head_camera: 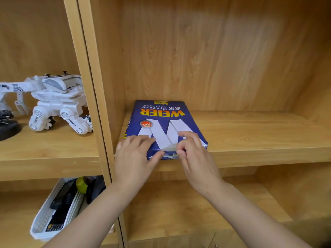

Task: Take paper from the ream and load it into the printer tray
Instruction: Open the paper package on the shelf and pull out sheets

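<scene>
Two hands, in the head view, work at the near end of the ream, which lies flat on the shelf beside the compartment's left wall. The left hand clamps the near left corner, fingers on top, thumb on the end face. The right hand, fingers curled, pinches the flap of the wrapper. Step in hand: opening the ream. Next, probably: peel the flap clear, then draw out sheets.

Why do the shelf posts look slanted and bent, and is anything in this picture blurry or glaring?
Head view: the wide-angle lens bows and tilts the shelf post; the light is soft, with no glare; print on the ream reads sharp; the left hand is slightly smeared at its outer edge; the bottom right corner falls into shadow.
</scene>
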Tool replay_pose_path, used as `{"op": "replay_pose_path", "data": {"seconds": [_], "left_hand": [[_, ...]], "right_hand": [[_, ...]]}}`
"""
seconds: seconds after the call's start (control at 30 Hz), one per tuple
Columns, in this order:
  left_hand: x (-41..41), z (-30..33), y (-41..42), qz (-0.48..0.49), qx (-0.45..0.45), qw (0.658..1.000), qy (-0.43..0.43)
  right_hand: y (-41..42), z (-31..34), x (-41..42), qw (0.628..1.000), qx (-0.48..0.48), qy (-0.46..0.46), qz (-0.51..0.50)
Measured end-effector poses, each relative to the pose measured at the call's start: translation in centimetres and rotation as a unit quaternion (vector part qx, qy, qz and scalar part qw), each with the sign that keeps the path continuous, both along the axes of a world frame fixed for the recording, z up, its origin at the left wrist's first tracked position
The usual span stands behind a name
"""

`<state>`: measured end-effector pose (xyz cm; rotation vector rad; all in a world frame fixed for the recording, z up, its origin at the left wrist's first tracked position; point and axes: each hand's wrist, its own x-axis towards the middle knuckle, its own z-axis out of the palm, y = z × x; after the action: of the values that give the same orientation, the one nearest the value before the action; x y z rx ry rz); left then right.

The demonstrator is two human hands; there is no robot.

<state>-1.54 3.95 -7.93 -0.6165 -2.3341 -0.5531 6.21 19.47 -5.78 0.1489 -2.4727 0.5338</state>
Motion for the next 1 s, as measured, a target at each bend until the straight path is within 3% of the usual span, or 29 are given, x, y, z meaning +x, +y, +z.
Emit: {"op": "replay_pose_path", "data": {"seconds": [0.13,0.27,0.37,0.57,0.73,0.9,1.0], "left_hand": [[0.8,0.0,0.4,-0.079,0.065,0.991,0.086],[1.7,-0.4,0.6,-0.139,0.139,0.978,0.066],[2.0,-1.2,0.0,-0.169,0.146,0.971,0.083],[2.6,-2.8,-1.2,-0.197,0.075,0.967,0.141],[2.8,-3.8,-2.1,-0.201,-0.015,0.965,0.17],[2.8,-5.0,-3.1,-0.205,-0.083,0.954,0.2],[2.9,-5.3,-3.7,-0.194,-0.109,0.953,0.207]], "right_hand": [[0.3,-0.8,0.1,0.998,-0.036,0.04,0.033],[0.2,-1.2,0.7,0.987,-0.12,0.074,0.08],[0.2,-1.5,1.2,0.975,-0.174,0.1,0.097],[1.2,-2.3,0.5,0.966,-0.199,0.162,0.029],[1.6,-2.7,-0.1,0.977,-0.161,0.132,-0.054],[1.9,-3.1,-0.3,0.986,-0.122,0.078,-0.077],[2.3,-3.2,-0.4,0.985,-0.115,0.094,-0.088]]}}
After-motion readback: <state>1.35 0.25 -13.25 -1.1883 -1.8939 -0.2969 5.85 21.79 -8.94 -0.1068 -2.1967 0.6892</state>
